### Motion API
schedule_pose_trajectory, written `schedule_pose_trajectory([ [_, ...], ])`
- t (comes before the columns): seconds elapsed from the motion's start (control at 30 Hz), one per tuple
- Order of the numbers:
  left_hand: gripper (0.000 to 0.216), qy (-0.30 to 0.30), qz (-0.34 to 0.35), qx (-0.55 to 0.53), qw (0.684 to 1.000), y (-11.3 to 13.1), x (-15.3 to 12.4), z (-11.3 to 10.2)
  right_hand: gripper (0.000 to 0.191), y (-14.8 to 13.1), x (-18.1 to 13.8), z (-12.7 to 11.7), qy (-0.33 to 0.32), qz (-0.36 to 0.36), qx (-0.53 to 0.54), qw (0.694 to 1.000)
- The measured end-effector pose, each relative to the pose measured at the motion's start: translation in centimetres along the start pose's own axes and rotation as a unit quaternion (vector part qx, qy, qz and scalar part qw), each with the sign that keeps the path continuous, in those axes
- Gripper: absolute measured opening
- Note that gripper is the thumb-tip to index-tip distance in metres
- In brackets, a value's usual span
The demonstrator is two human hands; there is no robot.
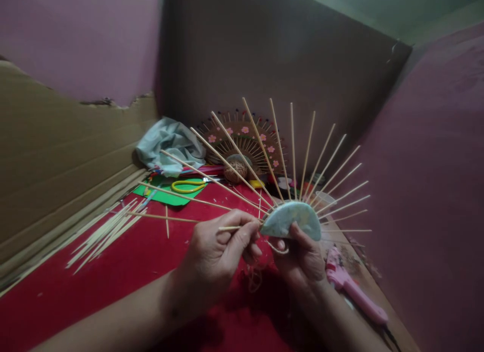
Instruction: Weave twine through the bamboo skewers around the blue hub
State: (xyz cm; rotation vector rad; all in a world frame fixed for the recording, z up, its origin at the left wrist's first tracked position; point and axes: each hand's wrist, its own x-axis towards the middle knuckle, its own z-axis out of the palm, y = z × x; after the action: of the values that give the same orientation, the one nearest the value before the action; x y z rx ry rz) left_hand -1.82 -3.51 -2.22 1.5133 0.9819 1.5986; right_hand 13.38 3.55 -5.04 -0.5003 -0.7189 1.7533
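Observation:
My right hand (302, 256) grips a pale blue-green half-disc (291, 218), thumb on its face and the other fingers behind. Thin wooden sticks (260, 140) fan out from its curved rim. At the left corner of the half-disc, my left hand (227, 243) is closed in a pinch, with a short length of thin wooden stick (229, 228) showing between thumb and forefinger. A loop of twine (278, 248) hangs below the half-disc between the hands, and more loose twine dangles beneath it. Where the twine meets the sticks is hidden by my left fingers.
Loose sticks (108, 236) lie at the left on the red cloth (124, 291). Yellow-handled scissors (185, 186) rest on a green sheet (166, 193). Behind are a twine ball (236, 170), a flowered fan-shaped piece (270, 149) and crumpled cloth (166, 142). A pink glue gun (355, 289) lies right.

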Motion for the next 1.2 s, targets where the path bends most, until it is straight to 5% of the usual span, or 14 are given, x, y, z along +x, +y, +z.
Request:
schedule_pose_trajectory([
  [0.53,0.017,0.009,-0.081,-0.054,0.995,0.38,0.12,0.45,0.015,0.04,-0.22,0.20,0.014,-0.002,-0.010,1.000],
  [1.2,0.019,-0.001,-0.087,-0.083,0.993,-0.60,0.13,0.41,0.015,0.21,-0.22,0.07,0.021,-0.012,-0.020,1.000],
])
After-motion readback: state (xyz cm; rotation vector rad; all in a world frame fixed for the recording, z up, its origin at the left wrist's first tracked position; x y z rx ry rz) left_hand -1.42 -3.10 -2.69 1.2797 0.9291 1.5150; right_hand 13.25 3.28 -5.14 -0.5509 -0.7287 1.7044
